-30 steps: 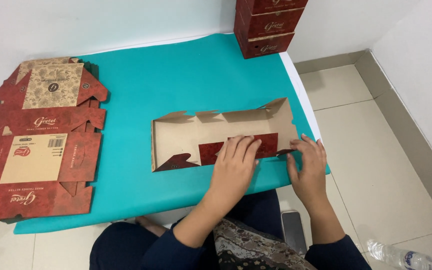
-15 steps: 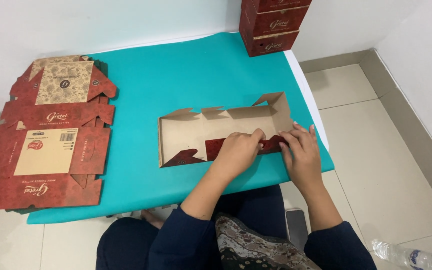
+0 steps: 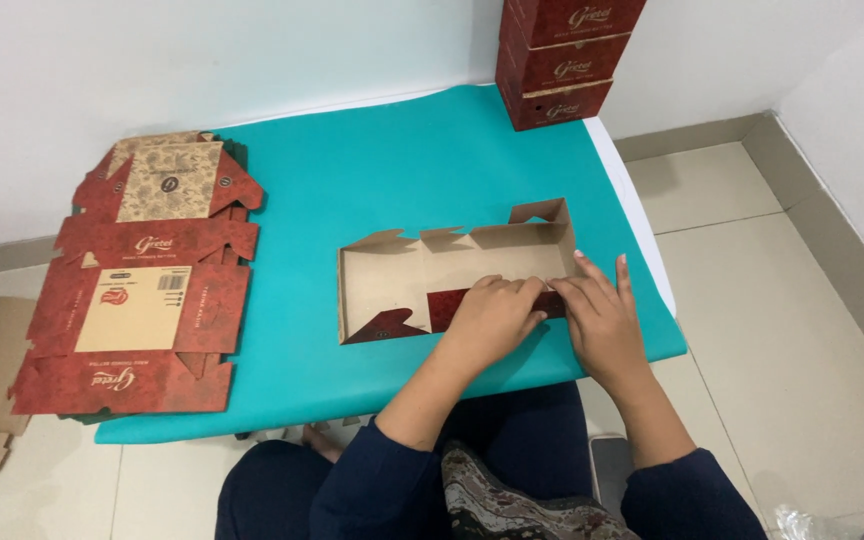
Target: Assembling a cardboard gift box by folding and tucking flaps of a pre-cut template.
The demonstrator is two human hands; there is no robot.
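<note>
**Hands pressing a half-folded carton on the teal table**

Cardboard fills the head view, the only view we have. A partly folded carton [image 3: 432, 275] lies on the teal table [image 3: 372, 170], near the front edge, its plain brown inside facing up and its far wall and right end wall already standing. We see our left hand [image 3: 492, 318] laid over the near side, fingers curled down on a dark red flap — pressing rather than gripping, it seems, to keep the crease flat. Our right hand [image 3: 600, 318] rests just beside it at the carton's right near corner, fingers stretched out and close together, touching the same flap; whether anything is pinched beneath, we cannot tell.

At the table's left end lies a stack of flat red blanks [image 3: 142, 290], printed side up and well apart from the hands. At the far right corner, against the wall, stand finished red boxes [image 3: 560, 60] piled one on another — out of the way of the folding.
</note>
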